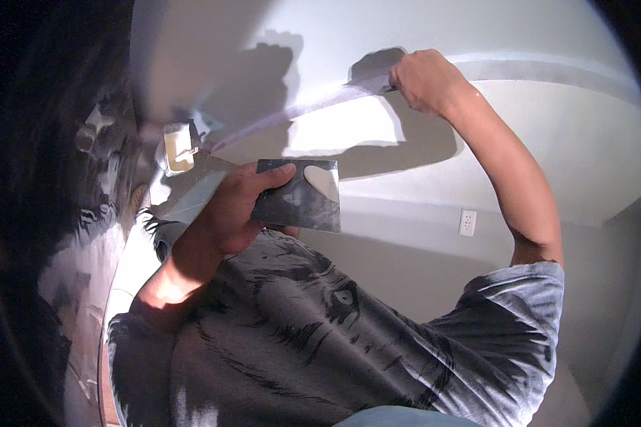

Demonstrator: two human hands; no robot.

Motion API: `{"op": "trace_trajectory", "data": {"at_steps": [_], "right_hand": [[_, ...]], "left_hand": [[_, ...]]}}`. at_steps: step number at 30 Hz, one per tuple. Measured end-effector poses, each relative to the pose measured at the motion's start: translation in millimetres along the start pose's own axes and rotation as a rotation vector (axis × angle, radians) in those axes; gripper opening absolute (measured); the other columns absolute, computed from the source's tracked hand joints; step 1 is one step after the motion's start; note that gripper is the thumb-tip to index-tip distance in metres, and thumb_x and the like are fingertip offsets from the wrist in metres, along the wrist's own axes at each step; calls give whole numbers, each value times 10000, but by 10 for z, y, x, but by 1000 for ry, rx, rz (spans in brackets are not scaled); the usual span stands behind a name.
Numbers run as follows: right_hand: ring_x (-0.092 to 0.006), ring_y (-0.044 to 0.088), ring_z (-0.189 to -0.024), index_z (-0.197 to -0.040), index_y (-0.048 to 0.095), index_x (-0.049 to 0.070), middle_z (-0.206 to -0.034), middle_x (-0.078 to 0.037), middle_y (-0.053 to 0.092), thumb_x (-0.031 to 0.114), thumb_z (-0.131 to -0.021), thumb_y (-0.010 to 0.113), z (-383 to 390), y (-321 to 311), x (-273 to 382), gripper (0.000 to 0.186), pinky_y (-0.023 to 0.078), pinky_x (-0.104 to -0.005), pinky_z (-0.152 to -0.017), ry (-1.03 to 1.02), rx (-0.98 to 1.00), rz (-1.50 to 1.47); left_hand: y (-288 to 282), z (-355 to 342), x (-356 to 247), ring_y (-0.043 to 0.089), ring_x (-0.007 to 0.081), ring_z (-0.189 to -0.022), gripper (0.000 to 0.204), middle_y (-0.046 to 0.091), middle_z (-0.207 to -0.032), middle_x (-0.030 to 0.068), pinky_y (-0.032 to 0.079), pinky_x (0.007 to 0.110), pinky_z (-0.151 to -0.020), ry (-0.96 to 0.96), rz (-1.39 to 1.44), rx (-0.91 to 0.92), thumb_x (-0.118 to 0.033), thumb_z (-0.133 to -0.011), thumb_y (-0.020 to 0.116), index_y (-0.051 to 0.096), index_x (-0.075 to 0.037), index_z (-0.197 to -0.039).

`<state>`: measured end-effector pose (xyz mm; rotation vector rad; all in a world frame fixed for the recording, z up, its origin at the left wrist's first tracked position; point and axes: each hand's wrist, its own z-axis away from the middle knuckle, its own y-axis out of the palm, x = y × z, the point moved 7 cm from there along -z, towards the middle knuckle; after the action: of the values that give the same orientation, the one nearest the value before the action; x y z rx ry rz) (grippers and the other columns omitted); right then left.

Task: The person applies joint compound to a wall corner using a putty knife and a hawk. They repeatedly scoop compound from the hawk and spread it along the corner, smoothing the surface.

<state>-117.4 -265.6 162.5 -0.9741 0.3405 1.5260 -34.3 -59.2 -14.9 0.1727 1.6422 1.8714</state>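
My left hand (238,206) grips a dark, flat, square mixing plate (292,203) in front of my chest, its thumb on top and fingertips under the lower edge. A smooth dab of off-white paste (323,181) lies on the plate's upper right corner. Raised at the pale wall (427,153), my right hand (427,80) is closed around a thin, flat-bladed tool (386,87), most of which its fingers and the shadow hide. The tool is at a greyish strip (320,103) that runs along the wall. Whether the blade touches the wall is unclear.
A light open container (179,149) with yellowish contents stands at left, beyond my left hand. A white wall outlet (467,222) is below my right forearm. Bright light casts hard shadows of my arms on the wall. The far left is dark and blurred.
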Motion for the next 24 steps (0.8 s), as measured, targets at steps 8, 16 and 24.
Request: {"op": "trace_trajectory", "data": {"at_steps": [8,16,24], "right_hand": [[-342,730,-825,-935,770,39,-833,-192,730,-49,-846,565,210,-414,21,240,601,-436,-768,-55,-136,-99],[-372,727,-898,-1045,734,12,-938,-205,738,-49,-778,631,-221,-271,-177,293,596,-446,-791,21,-189,-195],[-349,740,-914,-978,744,36,-947,-173,753,-3,-808,664,-461,-10,-214,192,609,-428,-818,0,-138,-125]], "left_hand": [[25,99,28,732,187,-787,331,701,-964,94,636,347,-588,25,21,-63,-288,-1011,638,598,5,-1160],[53,277,8,733,187,-801,357,699,-992,95,640,354,-592,50,-22,-37,-306,-1009,635,592,1,-1185],[70,213,-35,732,192,-799,360,696,-991,92,644,366,-596,53,-13,-81,-302,-1006,643,586,1,-1191]]}}
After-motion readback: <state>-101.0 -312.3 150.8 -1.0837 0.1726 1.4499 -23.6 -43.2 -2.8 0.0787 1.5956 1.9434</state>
